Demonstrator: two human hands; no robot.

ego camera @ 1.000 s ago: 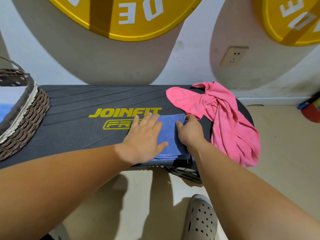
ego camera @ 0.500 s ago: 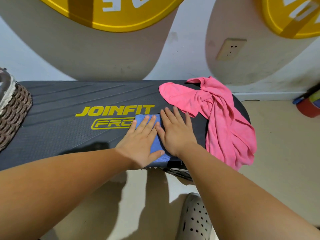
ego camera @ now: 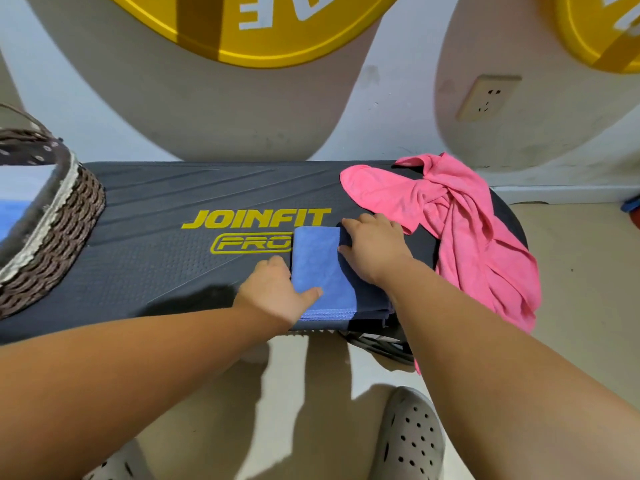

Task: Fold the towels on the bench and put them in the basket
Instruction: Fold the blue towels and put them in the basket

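The folded blue towel point(ego camera: 317, 261) is gripped on either side by the left hand point(ego camera: 273, 292), fingers hidden beneath it, and the right hand point(ego camera: 375, 251), fingertips lost in shadow.

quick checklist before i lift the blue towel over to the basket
1. Blue towel folded into a compact rectangle: ok.
2. Left hand grips its left edge, thumb on top: ok.
3. Right hand holds its right edge with curled fingers: ok. Whether the fingers reach under it: cannot tell.
4. Basket stands on the left end of the bench, opening up: ok.
5. Room left in the basket: cannot tell, only part of it is in view.
6. Pink towel folded: not ok, it is crumpled and hangs off the right end.
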